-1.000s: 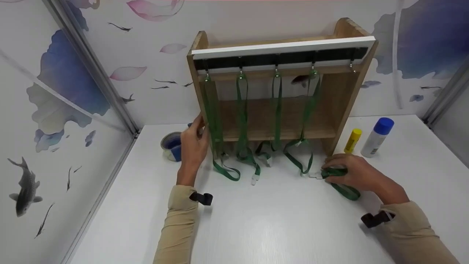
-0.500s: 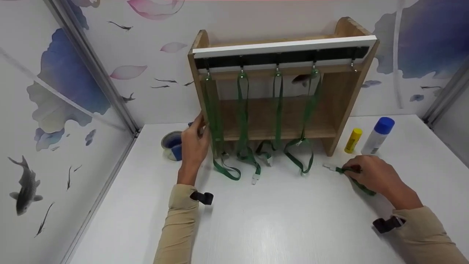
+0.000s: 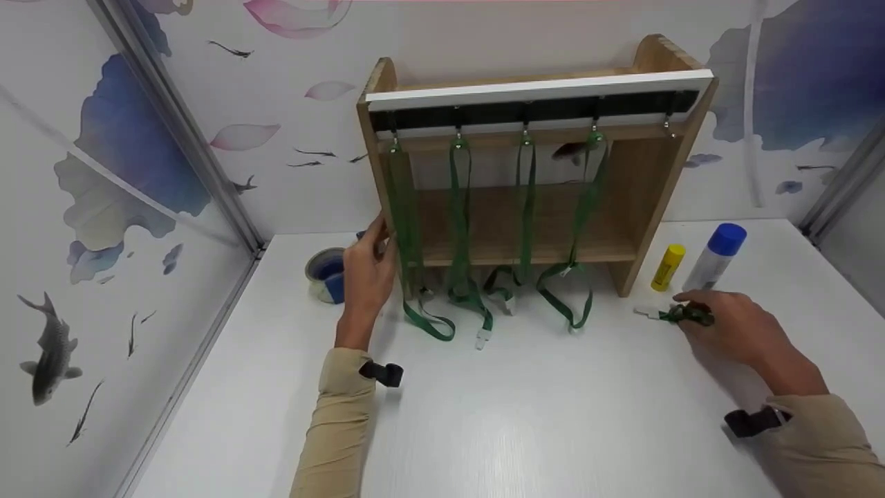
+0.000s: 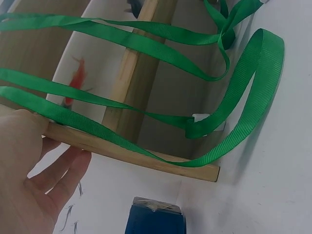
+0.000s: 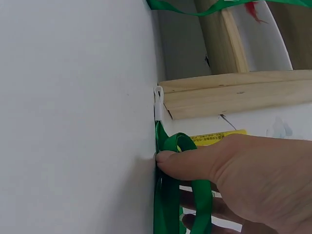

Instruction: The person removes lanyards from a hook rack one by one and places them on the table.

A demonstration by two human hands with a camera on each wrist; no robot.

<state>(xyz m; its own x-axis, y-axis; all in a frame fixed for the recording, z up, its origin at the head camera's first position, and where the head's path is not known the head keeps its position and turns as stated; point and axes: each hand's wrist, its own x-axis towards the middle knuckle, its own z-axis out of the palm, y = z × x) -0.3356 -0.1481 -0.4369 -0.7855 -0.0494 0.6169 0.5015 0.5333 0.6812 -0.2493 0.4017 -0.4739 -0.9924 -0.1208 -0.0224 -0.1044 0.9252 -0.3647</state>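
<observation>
My left hand (image 3: 366,280) grips the left side panel of a small wooden shelf (image 3: 653,200); in the left wrist view its fingers (image 4: 73,168) lie along the panel's outer face. Off the shelf's front right corner, low at the white table, my right hand (image 3: 750,332) pinches a bunched green lanyard (image 3: 693,315) with thumb and fingers. The lanyard's clear plastic clip (image 5: 159,103) points left, toward the shelf. Several other green lanyards (image 3: 528,200) hang from hooks under the shelf's white front rail (image 3: 539,90), their lower ends on the table. The rightmost hook (image 3: 668,128) bears nothing.
A yellow glue stick (image 3: 668,268) and a blue-capped bottle (image 3: 715,256) stand right of the shelf, just behind my right hand. Rolls of tape (image 3: 323,273) sit left of it, by my left hand. Patterned wall panels (image 3: 311,194) close in the table behind and at the sides.
My right hand has drawn the lanyard rightward along the table, away from the hanging ones, and its loop is now gathered closer to the fingers. The left hand stays on the shelf.
</observation>
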